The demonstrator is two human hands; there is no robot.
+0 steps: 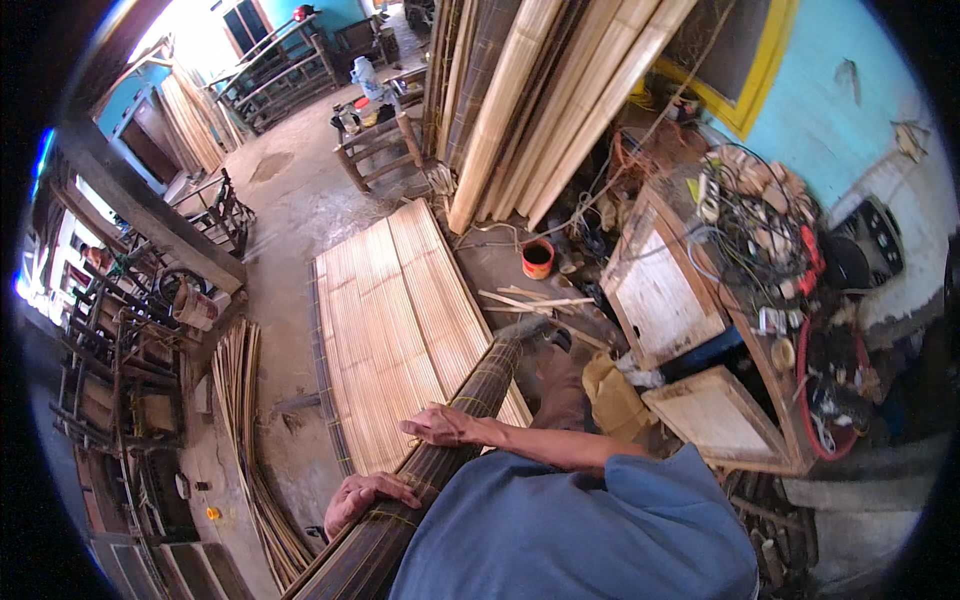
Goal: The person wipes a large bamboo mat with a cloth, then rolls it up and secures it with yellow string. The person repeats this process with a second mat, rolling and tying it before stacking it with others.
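Dark slatted roll (432,472) slanted from the lower edge to the middle of the frame, under both hands.

Yellow twine bands circled it, and the person's blue shirt (570,530) showed just beside it. The right hand (438,424) lay on the roll with fingers bent, nearer its upper end; the left hand (368,498) lay across its left side lower down, fingers reaching over the top. How tightly either hand gripped could not be told. Beyond the hands, a pale slatted panel (385,320) lay flat at centre, partly hidden by the roll. Loose strips (243,430) lay at lower left, and an orange-red tub (537,262) stood right of the panel.
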